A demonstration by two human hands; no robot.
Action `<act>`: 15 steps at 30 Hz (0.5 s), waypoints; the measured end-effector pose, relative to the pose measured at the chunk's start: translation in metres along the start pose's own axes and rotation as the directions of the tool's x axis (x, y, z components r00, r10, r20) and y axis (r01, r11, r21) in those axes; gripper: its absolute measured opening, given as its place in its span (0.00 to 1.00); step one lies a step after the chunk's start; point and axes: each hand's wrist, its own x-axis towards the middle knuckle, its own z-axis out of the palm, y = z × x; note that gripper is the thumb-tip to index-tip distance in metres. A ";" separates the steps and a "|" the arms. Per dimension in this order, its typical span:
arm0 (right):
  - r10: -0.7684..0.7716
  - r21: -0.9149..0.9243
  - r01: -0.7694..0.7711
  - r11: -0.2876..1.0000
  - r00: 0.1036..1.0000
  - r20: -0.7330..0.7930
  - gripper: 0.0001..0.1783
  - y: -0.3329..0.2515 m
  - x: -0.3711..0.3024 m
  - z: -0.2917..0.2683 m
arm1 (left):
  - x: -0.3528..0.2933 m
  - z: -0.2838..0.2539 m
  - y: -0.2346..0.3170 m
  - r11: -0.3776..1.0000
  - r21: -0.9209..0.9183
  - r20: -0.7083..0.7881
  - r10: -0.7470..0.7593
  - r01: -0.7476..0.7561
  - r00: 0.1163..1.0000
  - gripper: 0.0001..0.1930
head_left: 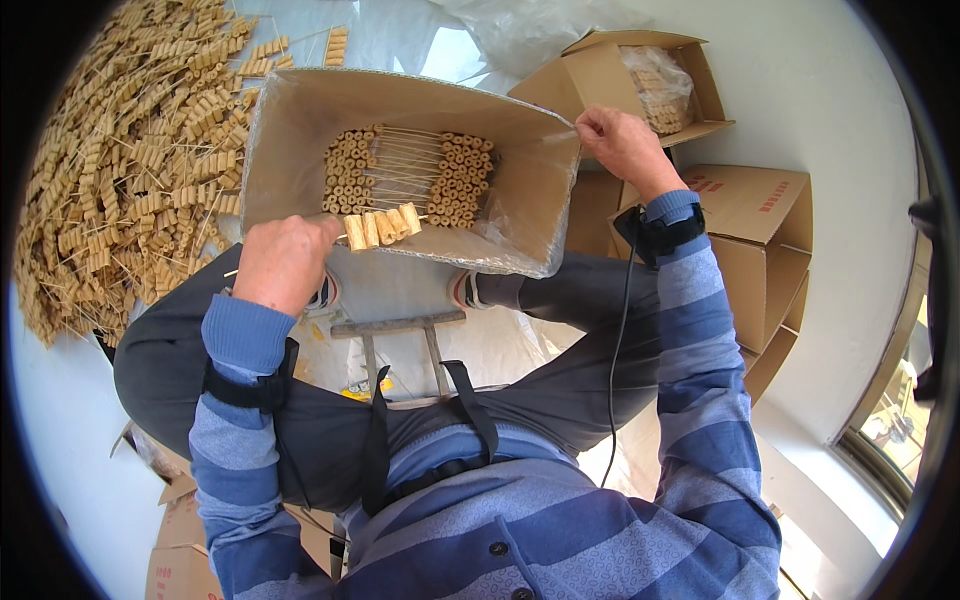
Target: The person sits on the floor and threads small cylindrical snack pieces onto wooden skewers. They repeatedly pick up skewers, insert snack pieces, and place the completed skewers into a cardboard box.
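My left hand (287, 262) is closed around the thin stick of a skewer (382, 228) threaded with several tan rolled pieces. The skewer lies across the near edge of an open cardboard box (290, 180) lined with clear plastic. Inside the box, stacked skewers (462, 180) lie with their rolled pieces in two blocks at left and right, bare sticks between them. At the box's far right corner, my right hand (625, 142) pinches the rim and its plastic liner.
A large heap of loose skewers (130, 150) spreads at the left. Open cardboard boxes (745, 200) stand at the right, one farther box (590, 85) holding a plastic-bagged batch. A small wooden stool (400, 328) is between my legs. A cable (620, 350) hangs from my right wrist.
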 end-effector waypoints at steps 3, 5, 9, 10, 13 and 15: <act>-0.023 -0.153 0.011 0.988 0.996 -0.081 0.12 -0.004 -0.001 0.003 | 0.000 0.000 0.000 1.000 -0.003 -0.008 -0.001 0.001 1.000 0.03; -0.028 -0.162 0.001 0.987 0.986 -0.166 0.12 -0.004 -0.001 0.007 | -0.001 0.000 -0.001 1.000 -0.008 -0.010 -0.001 0.001 1.000 0.03; 0.068 0.030 -0.063 0.998 0.973 -0.221 0.14 0.007 0.004 0.017 | 0.000 0.000 -0.002 1.000 -0.020 -0.001 0.006 -0.006 1.000 0.04; 0.084 0.052 -0.074 0.996 0.968 -0.235 0.14 0.010 0.006 0.022 | 0.000 0.000 -0.002 1.000 -0.022 0.004 0.007 -0.007 1.000 0.04; 0.109 0.106 -0.089 0.990 0.973 -0.205 0.14 0.018 0.014 0.032 | -0.001 0.004 -0.003 0.999 -0.034 0.013 0.015 -0.014 1.000 0.05; 0.108 0.139 -0.084 0.987 0.979 -0.173 0.15 0.020 0.015 0.033 | 0.000 0.007 -0.004 0.998 -0.063 -0.005 0.019 -0.019 1.000 0.03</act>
